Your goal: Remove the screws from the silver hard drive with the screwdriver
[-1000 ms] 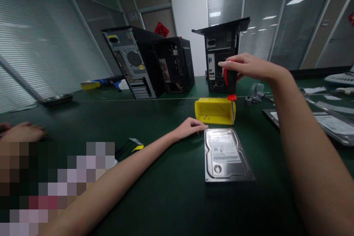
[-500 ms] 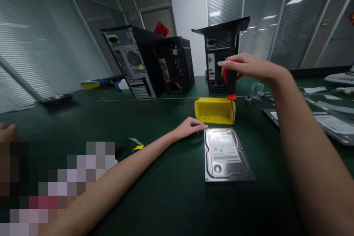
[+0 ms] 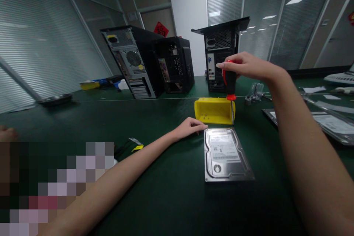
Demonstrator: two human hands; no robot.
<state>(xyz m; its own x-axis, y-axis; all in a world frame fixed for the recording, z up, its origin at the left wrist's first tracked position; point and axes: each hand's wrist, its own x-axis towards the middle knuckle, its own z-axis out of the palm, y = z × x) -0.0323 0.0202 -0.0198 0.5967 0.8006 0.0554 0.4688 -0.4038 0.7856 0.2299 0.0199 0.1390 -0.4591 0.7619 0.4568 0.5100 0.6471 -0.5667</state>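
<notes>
A silver hard drive [image 3: 226, 155] lies flat on the green table [image 3: 166, 191], label up. My right hand [image 3: 243, 65] is closed round the red and black handle of a screwdriver [image 3: 230, 84], held upright with its thin shaft reaching down to the drive's far right corner. My left hand [image 3: 190, 127] rests on the table with its fingertips against the drive's far left corner, fingers curled loosely. A yellow plastic bin [image 3: 214, 111] lies on its side just behind the drive.
Three black computer towers [image 3: 135, 62] [image 3: 177, 64] [image 3: 221, 55] stand at the back. Another drive or tray [image 3: 329, 123] lies to the right, with papers and small parts beyond. Another person's hand [image 3: 7, 132] shows at the left edge.
My hands and the screwdriver have barely moved. The other person's hand at the left edge has drawn back out of view.
</notes>
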